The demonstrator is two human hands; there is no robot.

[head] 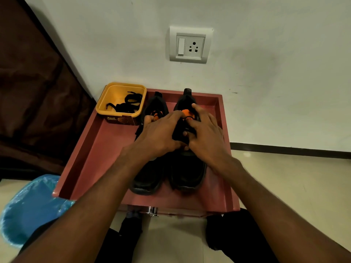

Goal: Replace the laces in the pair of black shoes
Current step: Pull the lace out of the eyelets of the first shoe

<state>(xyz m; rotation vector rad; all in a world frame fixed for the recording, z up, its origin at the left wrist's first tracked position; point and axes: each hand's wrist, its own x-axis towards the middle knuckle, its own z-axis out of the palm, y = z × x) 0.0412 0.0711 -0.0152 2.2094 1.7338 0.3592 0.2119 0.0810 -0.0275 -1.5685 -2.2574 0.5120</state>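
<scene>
Two black shoes (pixel 167 173) sit toes-near in a red tray (pixel 98 149), where the left hand (pixel 159 135) and right hand (pixel 205 133) grip the right shoe's lacing, spare black laces (pixel 125 103) handy in a yellow tub (pixel 102 103).

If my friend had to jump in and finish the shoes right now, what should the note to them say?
Left hand: on the tongue area of the right shoe, fingers curled at its black lace; what exactly it pinches is hidden.
Right hand: gripping the same shoe's upper, thumb by the orange lining.
Both shoes sit side by side in the red tray, toes toward you; the left shoe is untouched.
Loose black laces lie in the yellow tub at the tray's far left corner.
Done: cannot tell how far the lacing has got.
Left: finish this shoe, then check the other.
</scene>
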